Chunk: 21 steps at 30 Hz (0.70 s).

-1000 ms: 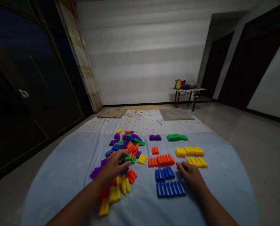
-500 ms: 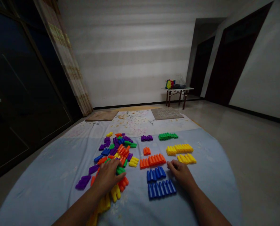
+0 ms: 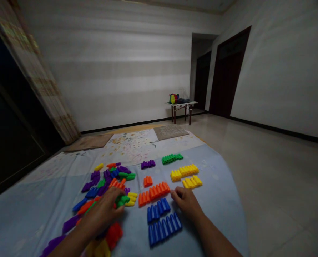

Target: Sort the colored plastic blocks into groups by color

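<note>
My left hand is over the loose pile on the left, its thumb and fingers closed on green bullet-shaped plastic pieces. Around it lie purple pieces, joined yellow pieces and a blurred orange piece below the wrist. On the other side, my right hand rests on the cloth with its fingers curled in; I see nothing in them. It is just right of the orange row and the upper blue row. Nearer me lies a longer blue row.
Yellow rows, a green row and a purple row lie farther back. The cloth-covered table has two mats at its far edge, one a grey mat. A small table stands by the wall.
My view has turned to the right, so everything appears farther left. My left hand has closed on the green pieces and an orange piece near it has shifted. The right hand stays by the rows.
</note>
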Tool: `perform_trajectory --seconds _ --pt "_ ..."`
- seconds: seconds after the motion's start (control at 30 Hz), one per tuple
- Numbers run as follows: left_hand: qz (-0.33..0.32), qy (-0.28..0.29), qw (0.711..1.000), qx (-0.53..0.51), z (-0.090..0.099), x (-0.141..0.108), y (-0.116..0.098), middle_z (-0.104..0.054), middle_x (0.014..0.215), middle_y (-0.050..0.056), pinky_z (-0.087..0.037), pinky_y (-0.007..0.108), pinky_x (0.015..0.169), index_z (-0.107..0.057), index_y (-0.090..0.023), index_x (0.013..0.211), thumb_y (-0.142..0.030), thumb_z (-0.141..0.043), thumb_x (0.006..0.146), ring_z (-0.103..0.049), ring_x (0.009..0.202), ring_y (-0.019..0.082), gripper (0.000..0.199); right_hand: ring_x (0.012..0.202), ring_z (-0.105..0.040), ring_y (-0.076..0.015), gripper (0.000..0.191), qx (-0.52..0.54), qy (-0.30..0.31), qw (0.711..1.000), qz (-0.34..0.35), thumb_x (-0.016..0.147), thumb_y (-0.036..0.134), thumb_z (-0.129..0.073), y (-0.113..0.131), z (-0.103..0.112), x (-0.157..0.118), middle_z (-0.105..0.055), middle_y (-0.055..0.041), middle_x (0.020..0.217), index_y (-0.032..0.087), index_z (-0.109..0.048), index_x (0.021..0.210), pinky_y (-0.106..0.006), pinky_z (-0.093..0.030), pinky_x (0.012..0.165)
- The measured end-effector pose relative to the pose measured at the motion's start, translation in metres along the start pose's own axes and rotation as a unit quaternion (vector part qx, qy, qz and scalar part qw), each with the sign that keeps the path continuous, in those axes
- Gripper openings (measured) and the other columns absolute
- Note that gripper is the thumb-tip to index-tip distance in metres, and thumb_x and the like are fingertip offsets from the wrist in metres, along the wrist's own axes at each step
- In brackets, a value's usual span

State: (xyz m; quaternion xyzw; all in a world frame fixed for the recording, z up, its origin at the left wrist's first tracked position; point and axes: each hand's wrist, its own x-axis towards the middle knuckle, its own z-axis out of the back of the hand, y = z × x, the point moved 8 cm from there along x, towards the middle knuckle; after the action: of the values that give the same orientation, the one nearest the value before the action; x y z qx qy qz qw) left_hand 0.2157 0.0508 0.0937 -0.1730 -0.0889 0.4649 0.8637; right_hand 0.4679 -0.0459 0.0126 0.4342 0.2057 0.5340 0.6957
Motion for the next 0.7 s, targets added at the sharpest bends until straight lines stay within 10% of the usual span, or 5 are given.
perform_trajectory --seconds 0.13,0.33,0.7 --pt "-0.113 -0.042 0.989 -0.083 -0.012 0.051 -0.05 -0.061 0.105 0.005 -0.043 0.032 0.09 -0.061 -0.02 0.1 -0.024 -0.055 0.069 -0.056 0.099 0.019 0.032 0.054 -0.045 -0.0109 0.034 -0.001 -0.001 1.0 -0.01 0.084 0.037 -0.043 0.001 0.0 0.001 -0.046 0.0029 0.054 0.016 -0.05 0.058 -0.022 -0.028 0.052" --pt "-0.108 -0.048 0.987 -0.107 -0.06 0.134 -0.094 -0.06 0.107 0.007 -0.043 0.031 0.09 -0.061 -0.018 0.105 -0.016 -0.057 0.07 -0.056 0.1 0.018 0.035 0.053 -0.045 -0.0099 0.032 0.003 -0.009 1.0 -0.019 0.084 0.033 -0.045 0.001 0.001 0.002 -0.047 0.0032 0.053 0.016 -0.049 0.057 -0.021 -0.028 0.052" --pt "-0.074 -0.02 0.991 -0.108 -0.111 0.178 -0.106 -0.06 0.113 0.008 -0.042 0.025 0.085 -0.06 -0.019 0.113 -0.017 -0.065 0.065 -0.059 0.096 0.017 0.048 0.053 -0.045 -0.0089 0.029 -0.003 -0.016 0.999 -0.031 0.083 0.03 -0.048 -0.002 0.0 0.004 -0.05 0.003 0.054 0.016 -0.051 0.058 -0.02 -0.026 0.051"
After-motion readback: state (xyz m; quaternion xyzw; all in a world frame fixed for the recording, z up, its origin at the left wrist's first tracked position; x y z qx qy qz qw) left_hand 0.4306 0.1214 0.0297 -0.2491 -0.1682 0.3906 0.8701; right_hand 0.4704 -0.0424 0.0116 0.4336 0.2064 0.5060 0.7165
